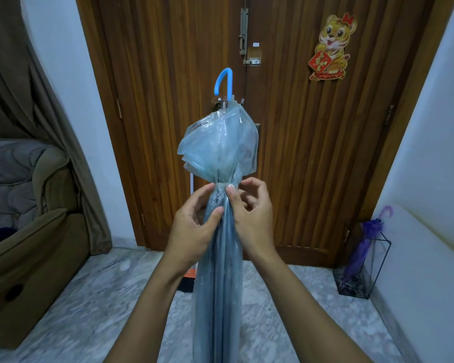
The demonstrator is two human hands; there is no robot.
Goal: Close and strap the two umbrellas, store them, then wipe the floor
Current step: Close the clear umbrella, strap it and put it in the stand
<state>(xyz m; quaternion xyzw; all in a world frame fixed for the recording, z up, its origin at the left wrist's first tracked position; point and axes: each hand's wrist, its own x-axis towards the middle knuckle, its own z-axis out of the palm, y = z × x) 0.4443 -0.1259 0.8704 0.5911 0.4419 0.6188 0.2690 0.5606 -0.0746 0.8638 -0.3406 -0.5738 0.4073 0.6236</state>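
A translucent blue umbrella (219, 150) stands upright in front of me, its blue hooked handle (224, 83) at the top and its canopy folded. A thin strap (224, 185) cinches the canopy at mid-height. My left hand (194, 224) grips the gathered canopy just below the strap from the left. My right hand (249, 208) pinches the strap with thumb and fingers from the right. A purple umbrella (366, 244), folded, stands in a black wire stand (378, 279) at the right wall.
A wooden double door (299, 153) fills the wall ahead, with a tiger sticker (330, 48). A brown sofa (24, 218) sits at the left under a curtain. An orange-and-black broom head (187, 281) lies on the marble floor (89, 297) behind the umbrella.
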